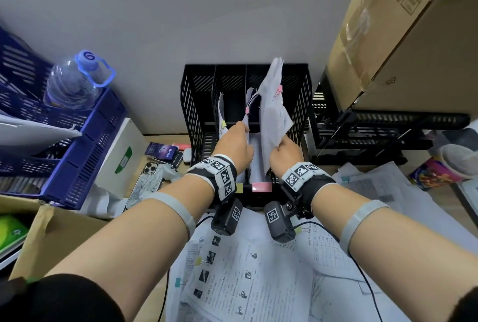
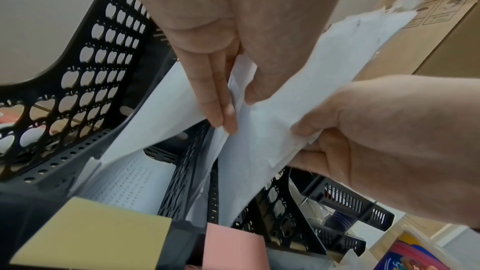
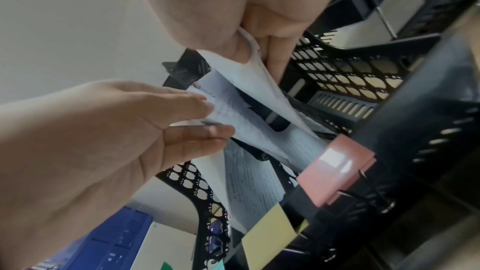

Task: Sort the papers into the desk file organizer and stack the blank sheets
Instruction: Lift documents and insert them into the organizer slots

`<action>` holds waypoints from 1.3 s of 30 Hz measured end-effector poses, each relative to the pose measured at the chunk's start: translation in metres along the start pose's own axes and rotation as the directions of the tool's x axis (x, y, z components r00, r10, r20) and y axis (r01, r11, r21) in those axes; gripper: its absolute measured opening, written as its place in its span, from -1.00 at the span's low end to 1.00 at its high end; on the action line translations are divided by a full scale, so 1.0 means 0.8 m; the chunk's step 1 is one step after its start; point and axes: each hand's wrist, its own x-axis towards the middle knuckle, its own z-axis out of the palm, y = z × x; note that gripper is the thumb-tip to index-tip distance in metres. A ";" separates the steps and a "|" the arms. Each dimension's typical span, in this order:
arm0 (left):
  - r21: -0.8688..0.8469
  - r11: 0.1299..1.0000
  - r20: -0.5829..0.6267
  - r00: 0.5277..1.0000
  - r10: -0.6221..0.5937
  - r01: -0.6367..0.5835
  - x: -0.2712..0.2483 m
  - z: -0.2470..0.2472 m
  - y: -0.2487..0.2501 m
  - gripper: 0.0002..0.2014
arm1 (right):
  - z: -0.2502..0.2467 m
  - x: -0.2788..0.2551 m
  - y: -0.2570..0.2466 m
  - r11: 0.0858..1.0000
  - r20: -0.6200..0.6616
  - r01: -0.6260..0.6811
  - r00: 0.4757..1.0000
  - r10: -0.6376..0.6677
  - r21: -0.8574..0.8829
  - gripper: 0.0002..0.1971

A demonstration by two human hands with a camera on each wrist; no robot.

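Against a pale wall, the right hand [image 1: 284, 152] grips a pink-clipped white paper bundle [image 1: 274, 112] over the black perforated plastic desk file organizer [image 1: 194, 104]; the left hand [image 1: 234, 144] pinches papers in its middle slot [image 1: 245, 125].

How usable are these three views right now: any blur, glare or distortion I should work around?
Head view: evenly lit, sharp in the middle, the organizer and box bowed by the wide lens. Left wrist view: the left hand fills the frame, soft and close. Right wrist view: smeared overall, glare on the pink tab, the right hand blurred.

No legible text; printed sheets [image 1: 245, 264] too blurred.
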 end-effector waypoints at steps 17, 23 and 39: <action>-0.058 0.991 -0.030 0.992 0.122 -0.124 -0.019 -0.006 0.000 -0.55 | 0.007 -0.009 -0.008 0.983 0.177 -0.044 0.981 0.076 -0.176 -0.86; -0.188 0.948 0.029 0.964 0.266 -0.256 -0.043 -0.002 -0.010 -0.44 | 0.017 -0.020 0.021 0.982 0.290 -0.177 0.938 0.190 -0.069 -0.80; 0.320 0.901 0.584 0.688 -0.431 0.293 -0.159 0.086 -0.218 -0.69 | 0.113 -0.128 0.151 0.913 0.520 -0.172 0.776 0.357 -0.370 -0.36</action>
